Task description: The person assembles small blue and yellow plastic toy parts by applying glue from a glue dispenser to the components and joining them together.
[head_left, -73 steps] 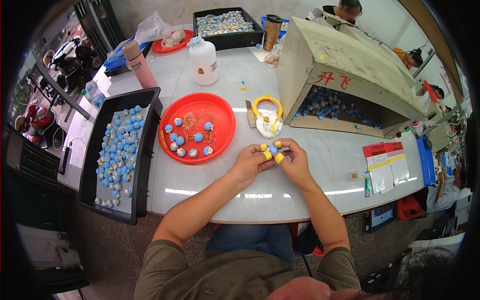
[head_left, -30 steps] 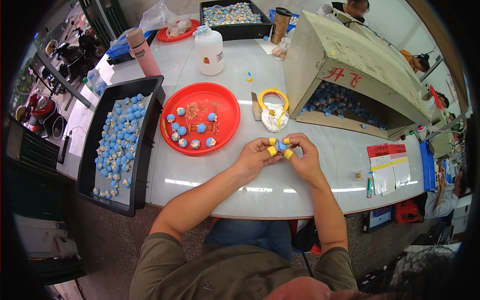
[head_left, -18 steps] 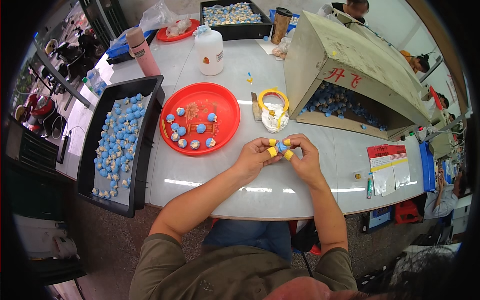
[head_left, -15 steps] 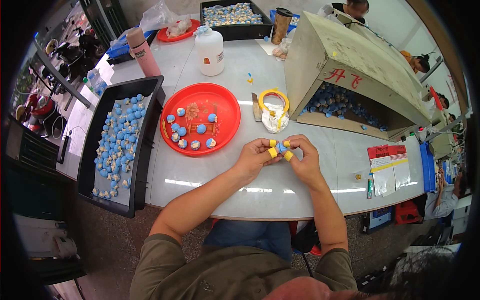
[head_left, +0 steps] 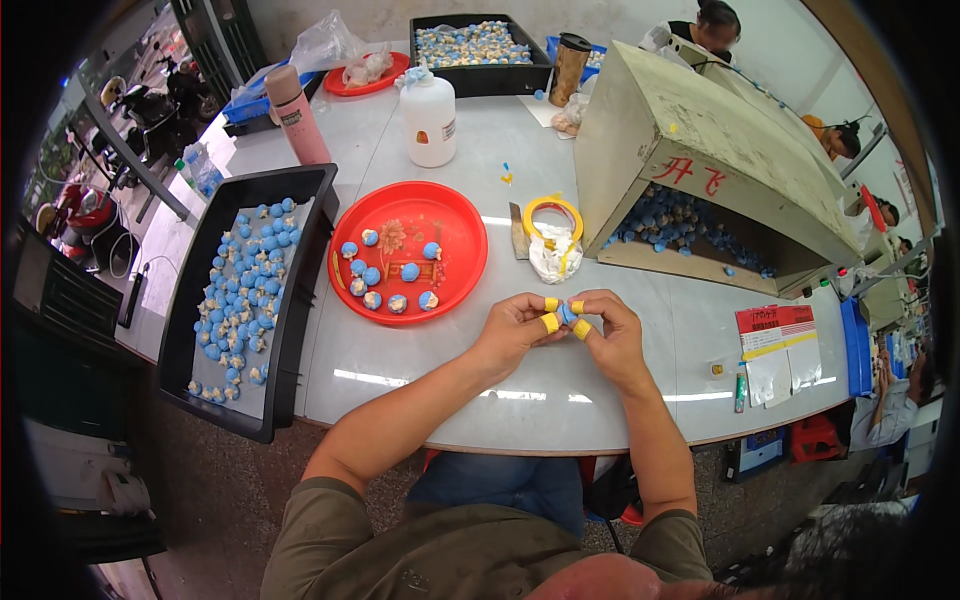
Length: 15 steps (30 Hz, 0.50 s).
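Both hands meet above the near part of the table, their fingertips wrapped in yellow tape. Between thumb and finger my left hand (head_left: 510,333) pinches one side of a small blue piece (head_left: 567,314), and my right hand (head_left: 617,345) pinches the other side. The fingers cover much of it, so its full shape is hidden. To the left, a round red tray (head_left: 455,283) carries several small blue balls with cream-coloured bits. Just beyond my hands lie a crumpled white wad (head_left: 553,258) and a yellow tape roll (head_left: 528,213).
A black bin (head_left: 322,205) of blue-and-cream balls stands at the left, another black bin (head_left: 480,78) at the back. A white bottle (head_left: 430,125) and pink bottle (head_left: 297,120) stand beyond the tray. A box-like housing (head_left: 720,150) with blue pieces inside rises at right.
The whole view has shifted slightly, so the table and its things sit a little lower. Both hands stay together on the blue piece, with only slight finger movement.
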Motion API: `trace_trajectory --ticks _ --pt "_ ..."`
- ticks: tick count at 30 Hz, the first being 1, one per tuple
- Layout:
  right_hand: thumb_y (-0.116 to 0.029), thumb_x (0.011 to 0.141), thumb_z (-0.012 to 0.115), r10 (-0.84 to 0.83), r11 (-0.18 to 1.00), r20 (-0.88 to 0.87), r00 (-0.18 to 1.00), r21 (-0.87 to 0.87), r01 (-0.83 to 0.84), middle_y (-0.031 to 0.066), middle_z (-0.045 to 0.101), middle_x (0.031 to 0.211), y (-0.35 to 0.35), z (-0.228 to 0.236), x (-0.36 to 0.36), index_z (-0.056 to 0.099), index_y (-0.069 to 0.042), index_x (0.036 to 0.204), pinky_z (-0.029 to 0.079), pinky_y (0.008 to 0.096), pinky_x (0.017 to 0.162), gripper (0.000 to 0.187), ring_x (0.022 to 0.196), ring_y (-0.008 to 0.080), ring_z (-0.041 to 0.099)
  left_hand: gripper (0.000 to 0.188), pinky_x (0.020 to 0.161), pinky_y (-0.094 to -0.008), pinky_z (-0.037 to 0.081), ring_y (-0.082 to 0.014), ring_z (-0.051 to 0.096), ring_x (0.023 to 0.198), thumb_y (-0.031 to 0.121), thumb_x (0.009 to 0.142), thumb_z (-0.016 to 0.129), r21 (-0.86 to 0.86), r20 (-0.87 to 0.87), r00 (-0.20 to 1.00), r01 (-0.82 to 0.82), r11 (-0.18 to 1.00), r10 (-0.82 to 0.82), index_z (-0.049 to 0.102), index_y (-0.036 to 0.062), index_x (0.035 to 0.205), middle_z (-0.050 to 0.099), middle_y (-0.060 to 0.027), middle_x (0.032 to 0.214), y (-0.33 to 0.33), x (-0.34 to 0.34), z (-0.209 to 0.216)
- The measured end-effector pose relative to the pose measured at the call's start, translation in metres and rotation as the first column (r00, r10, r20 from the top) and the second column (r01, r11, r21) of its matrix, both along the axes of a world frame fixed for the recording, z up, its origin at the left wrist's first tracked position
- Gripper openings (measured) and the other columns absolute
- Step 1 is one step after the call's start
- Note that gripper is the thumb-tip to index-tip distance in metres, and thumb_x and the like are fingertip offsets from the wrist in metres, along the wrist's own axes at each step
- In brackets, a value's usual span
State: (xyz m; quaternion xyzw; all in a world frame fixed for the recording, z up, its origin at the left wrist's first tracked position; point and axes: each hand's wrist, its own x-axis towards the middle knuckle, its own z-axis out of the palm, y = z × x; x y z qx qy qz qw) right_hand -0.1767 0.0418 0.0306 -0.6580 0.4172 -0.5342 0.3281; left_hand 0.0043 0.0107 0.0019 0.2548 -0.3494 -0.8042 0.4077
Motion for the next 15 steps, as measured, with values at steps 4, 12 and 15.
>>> trace_trajectory --ticks 4,12,15 --pt "0.009 0.077 0.064 0.005 1.000 -0.026 1.000 0.028 -0.004 0.0128 0.064 0.102 -0.0012 -0.0013 -0.0032 0.061 0.001 0.092 0.048 0.0309 0.089 0.017 0.097 0.0226 0.061 0.017 0.088 -0.0309 0.056 -0.0195 0.065 0.101 0.004 0.091 0.063 -0.015 0.024 1.000 -0.002 1.000 0.003 0.059 -0.0003 0.107 0.064 -0.0111 0.109 -0.0004 -0.0003 -0.0010" --pt "0.012 0.073 0.061 -0.070 0.997 -0.076 0.995 -0.028 0.068 0.0128 0.063 0.102 0.0026 -0.0006 0.0013 0.060 0.000 0.089 0.049 0.0322 0.087 0.020 0.096 0.0238 0.062 0.017 0.089 -0.0318 0.055 -0.0210 0.065 0.102 0.004 0.091 0.063 0.053 -0.024 1.000 0.004 0.999 -0.003 0.059 -0.0005 0.108 0.065 -0.0119 0.108 0.0009 0.0000 0.0003" --pt "0.012 0.071 0.062 -0.079 0.996 -0.095 0.992 -0.054 0.074 0.0128 0.063 0.102 0.0038 0.0027 0.0026 0.060 0.000 0.088 0.049 0.0326 0.086 0.021 0.095 0.0250 0.062 0.018 0.090 -0.0326 0.055 -0.0214 0.065 0.101 0.004 0.091 0.063 0.134 -0.008 0.999 0.041 0.990 -0.040 0.059 -0.0003 0.108 0.065 -0.0121 0.108 -0.0007 0.0005 0.0027"
